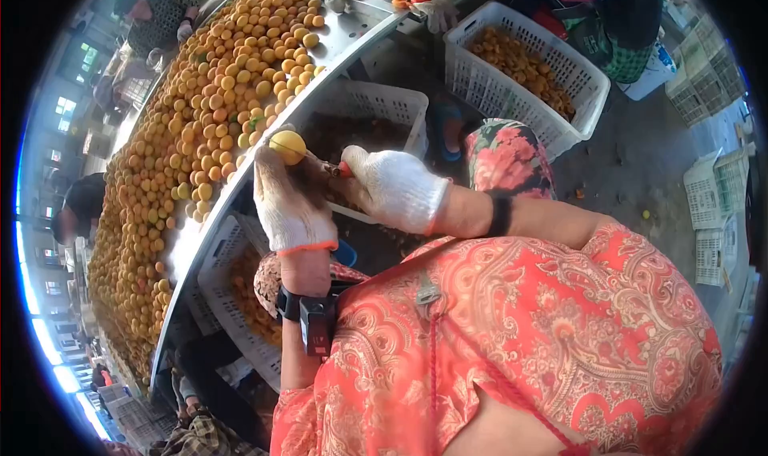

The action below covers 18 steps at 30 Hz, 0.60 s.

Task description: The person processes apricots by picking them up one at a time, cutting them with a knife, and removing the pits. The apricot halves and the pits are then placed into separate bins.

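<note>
My left hand point(288, 200), in a white knit glove browned at the fingers, is closed on a yellow apricot point(287, 147) held up at its fingertips. My right hand point(392, 186), gloved the same way, wraps round a small tool with a red handle point(345, 169). A thin metal part of the tool points at the apricot; its exact kind is hidden by the fingers. Both hands are over a white crate point(408, 108) with dark brown contents. Beside my left hand runs the metal rim of a sorting table point(300, 104) heaped with whole apricots point(216, 88).
A white crate point(588, 96) of orange fruit pieces point(528, 68) stands at the upper right, near another person point(632, 24). Under the table edge is a second crate point(220, 276) with orange pieces. More people point(152, 24) sit across the table. Stacked crates point(712, 64) are at far right.
</note>
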Motion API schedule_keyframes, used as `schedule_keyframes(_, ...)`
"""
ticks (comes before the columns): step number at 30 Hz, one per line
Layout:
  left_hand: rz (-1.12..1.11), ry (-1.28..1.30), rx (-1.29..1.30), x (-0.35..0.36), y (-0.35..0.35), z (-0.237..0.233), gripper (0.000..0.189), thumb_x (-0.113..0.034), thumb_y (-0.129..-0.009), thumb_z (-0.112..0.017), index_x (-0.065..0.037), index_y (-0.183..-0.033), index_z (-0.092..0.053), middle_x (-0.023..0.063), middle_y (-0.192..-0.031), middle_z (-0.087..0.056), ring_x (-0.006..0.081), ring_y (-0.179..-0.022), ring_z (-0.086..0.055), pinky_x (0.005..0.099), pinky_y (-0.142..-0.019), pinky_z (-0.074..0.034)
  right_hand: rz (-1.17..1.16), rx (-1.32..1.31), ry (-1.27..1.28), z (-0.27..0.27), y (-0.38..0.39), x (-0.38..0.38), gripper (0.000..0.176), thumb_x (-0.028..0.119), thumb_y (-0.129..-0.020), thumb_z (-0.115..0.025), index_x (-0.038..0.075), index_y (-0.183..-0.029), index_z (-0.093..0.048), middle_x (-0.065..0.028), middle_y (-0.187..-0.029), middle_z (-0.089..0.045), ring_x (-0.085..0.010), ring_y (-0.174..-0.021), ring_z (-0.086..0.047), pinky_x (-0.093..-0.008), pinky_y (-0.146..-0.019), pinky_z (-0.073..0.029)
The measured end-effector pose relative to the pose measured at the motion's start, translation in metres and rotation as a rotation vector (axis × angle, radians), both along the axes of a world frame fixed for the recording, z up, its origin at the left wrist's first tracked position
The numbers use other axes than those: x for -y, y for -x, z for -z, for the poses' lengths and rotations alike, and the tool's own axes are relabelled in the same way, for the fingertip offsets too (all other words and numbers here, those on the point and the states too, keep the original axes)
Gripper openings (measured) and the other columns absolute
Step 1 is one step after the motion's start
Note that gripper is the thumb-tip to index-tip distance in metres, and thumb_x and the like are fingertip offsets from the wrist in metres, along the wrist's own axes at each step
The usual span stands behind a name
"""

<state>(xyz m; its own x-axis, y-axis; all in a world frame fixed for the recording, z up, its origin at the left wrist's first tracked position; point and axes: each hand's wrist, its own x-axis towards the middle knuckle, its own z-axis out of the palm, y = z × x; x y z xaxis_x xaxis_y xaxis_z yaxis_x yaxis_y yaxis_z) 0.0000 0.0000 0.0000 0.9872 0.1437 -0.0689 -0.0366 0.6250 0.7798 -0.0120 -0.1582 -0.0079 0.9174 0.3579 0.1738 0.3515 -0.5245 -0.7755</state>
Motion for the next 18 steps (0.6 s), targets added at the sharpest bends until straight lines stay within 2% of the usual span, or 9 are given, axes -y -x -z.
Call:
schedule_keyframes(2, 0.024, -0.245, 0.12, 0.005, 0.006, -0.005, 0.029, -0.028, -0.099, -0.059, -0.006, -0.117, -0.057, 0.0083, -0.094, -0.065, 0.0149, -0.086, -0.059, 0.0277, -0.077, -0.046, 0.011, 0.072, -0.035, 0.002, -0.001, 0.001, 0.025, 0.025, -0.095, -0.061, 0.002, -0.097, -0.052, -0.0255, -0.076, -0.062, -0.0423, -0.075, -0.064, -0.0477, -0.061, -0.049)
schedule_keyframes(6, -0.068, -0.439, 0.177, 0.009, 0.004, 0.008, 0.023, -0.017, -0.1, -0.054, -0.001, -0.117, -0.055, 0.0089, -0.093, -0.064, 0.0156, -0.079, -0.061, 0.0295, -0.069, -0.053, 0.0, 0.06, 0.027, 0.013, 0.001, 0.001, 0.034, 0.034, -0.097, -0.054, 0.001, -0.095, -0.054, -0.0234, -0.073, -0.065, -0.0418, -0.07, -0.066, -0.0498, -0.059, -0.051)
schedule_keyframes(7, -0.076, -0.348, 0.094, 0.014, 0.003, 0.007, 0.022, -0.021, -0.101, -0.055, -0.002, -0.112, -0.056, 0.0084, -0.082, -0.064, 0.0162, -0.07, -0.062, 0.0297, -0.064, -0.053, -0.03, 0.028, -0.238, 0.06, -0.014, -0.012, 0.038, 0.037, -0.096, -0.054, 0.0, -0.096, -0.054, -0.0246, -0.075, -0.065, -0.0433, -0.071, -0.066, -0.0503, -0.06, -0.052)
schedule_keyframes(8, -0.066, -0.142, -0.008, 0.018, 0.0, 0.009, 0.025, -0.028, -0.101, -0.055, -0.004, -0.105, -0.057, 0.0081, -0.074, -0.062, 0.0181, -0.062, -0.061, 0.0305, -0.057, -0.052, -0.004, -0.002, 0.009, 0.023, -0.003, -0.001, 0.043, 0.041, -0.094, -0.055, -0.001, -0.096, -0.053, -0.0257, -0.077, -0.066, -0.0444, -0.074, -0.066, -0.0502, -0.061, -0.052)
schedule_keyframes(10, -0.172, -0.035, -0.245, 0.032, -0.012, 0.005, 0.045, -0.049, -0.099, -0.051, -0.005, -0.099, -0.056, 0.0086, -0.072, -0.061, 0.0202, -0.056, -0.059, 0.0308, -0.054, -0.051, 0.033, 0.037, -0.019, 0.028, -0.004, -0.005, 0.04, 0.039, -0.094, -0.054, -0.001, -0.097, -0.053, -0.0263, -0.076, -0.065, -0.0431, -0.071, -0.066, -0.0504, -0.059, -0.052)
schedule_keyframes(12, -0.044, -0.09, -0.183, 0.024, -0.009, -0.001, 0.044, -0.051, -0.1, -0.049, -0.008, -0.103, -0.056, 0.0078, -0.081, -0.061, 0.0197, -0.071, -0.058, 0.0348, -0.064, -0.05, 0.03, 0.096, -0.032, 0.022, -0.006, -0.005, 0.035, 0.034, -0.094, -0.055, -0.001, -0.095, -0.052, -0.0258, -0.073, -0.064, -0.0421, -0.064, -0.065, -0.0516, -0.054, -0.049)
schedule_keyframes(15, 0.006, -0.313, -0.015, 0.009, -0.005, 0.0, 0.037, -0.04, -0.101, -0.053, -0.006, -0.115, -0.058, 0.0064, -0.094, -0.064, 0.015, -0.077, -0.057, 0.0304, -0.069, -0.048, 0.071, 0.055, -0.064, 0.008, -0.001, -0.001, 0.021, 0.022, -0.094, -0.062, 0.004, -0.093, -0.052, -0.0222, -0.075, -0.062, -0.0426, -0.073, -0.064, -0.0474, -0.06, -0.049)
schedule_keyframes(16, -0.063, -0.483, 0.121, 0.01, -0.005, 0.002, 0.034, -0.031, -0.101, -0.054, -0.005, -0.122, -0.058, 0.0042, -0.103, -0.063, 0.012, -0.082, -0.056, 0.0277, -0.073, -0.046, 0.06, 0.049, -0.117, 0.009, 0.0, -0.001, 0.023, 0.025, -0.094, -0.062, 0.004, -0.093, -0.053, -0.0227, -0.075, -0.063, -0.0428, -0.073, -0.064, -0.0478, -0.061, -0.049)
schedule_keyframes(18, -0.092, -0.505, 0.119, 0.008, -0.005, 0.01, 0.032, -0.029, -0.1, -0.056, -0.005, -0.121, -0.058, 0.0021, -0.102, -0.062, 0.0107, -0.084, -0.054, 0.0267, -0.075, -0.045, 0.054, 0.058, -0.115, 0.013, 0.002, -0.001, 0.024, 0.027, -0.095, -0.061, 0.004, -0.093, -0.053, -0.0231, -0.075, -0.063, -0.0428, -0.073, -0.064, -0.0478, -0.061, -0.049)
